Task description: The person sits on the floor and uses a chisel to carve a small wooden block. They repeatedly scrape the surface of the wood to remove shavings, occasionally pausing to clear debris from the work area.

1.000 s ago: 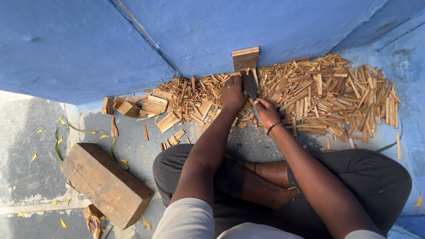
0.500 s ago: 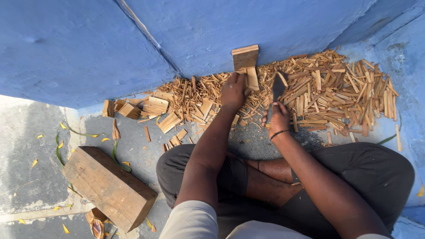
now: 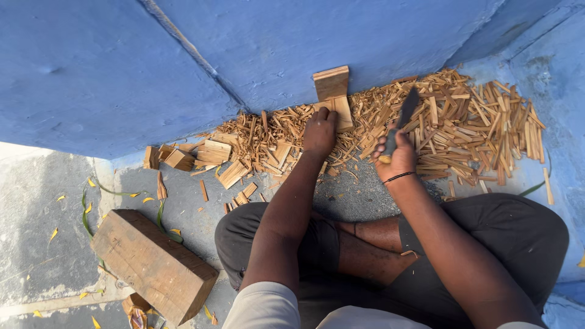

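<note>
- Wood block [image 3: 332, 91] stands upright at the foot of the blue wall [image 3: 365, 36], in the middle of the strewn splints; its position matches that of half a second earlier.
- Large timber beam [image 3: 152, 265] lies flat on the concrete floor [image 3: 36, 244] at the far left, well apart from both hands and unmoved over the last second.
- Short offcuts [image 3: 210, 152] rest between the beam and the block, near the wall, unchanged.
- Left hand [image 3: 320, 131] rests against the lower edge of the block, fingers curled on it to steady it, as in both earlier views.
- Blade [image 3: 405, 109] has changed most: a second ago it lay close against the block; it now points up and away, raised clear to the right of it.
- Right hand [image 3: 396, 157] is clenched round the blade's handle and has drawn back from the block.
- Splint pile [image 3: 481, 128] spreads rightward along the wall, touching neither hand.
- Judgement: the raised blade indicates the interval between strokes; the block remains largely unsplit.
</note>
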